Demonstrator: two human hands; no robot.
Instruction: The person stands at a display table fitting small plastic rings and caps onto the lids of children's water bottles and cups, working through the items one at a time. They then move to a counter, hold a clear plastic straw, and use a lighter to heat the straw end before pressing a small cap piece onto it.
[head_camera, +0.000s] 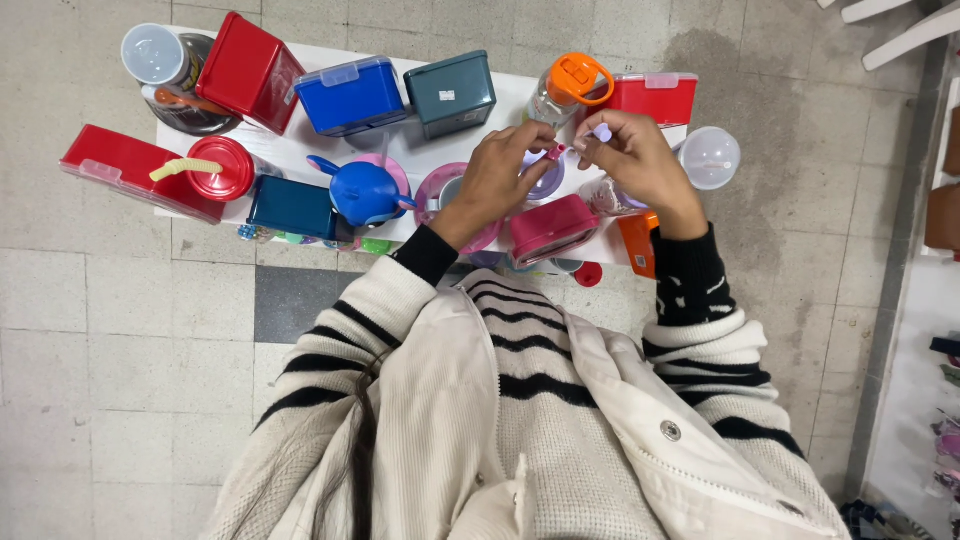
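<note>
On the white table, above a tiled floor: we count lidded boxes, cups and bottles, all shut, contents unseen.

At the far edge we list a red box, a blue box with a clear clasp, a teal box bearing a small white label, an orange-capped bottle and a second red box. Nearer us: a red cup with a yellow straw, a blue character cup, a pink box, and a clear dome lid at the right. Our left hand and right hand are closed, both pinching a small pink-and-lilac piece held between them just above the table's middle; we cannot tell what it is.
</note>
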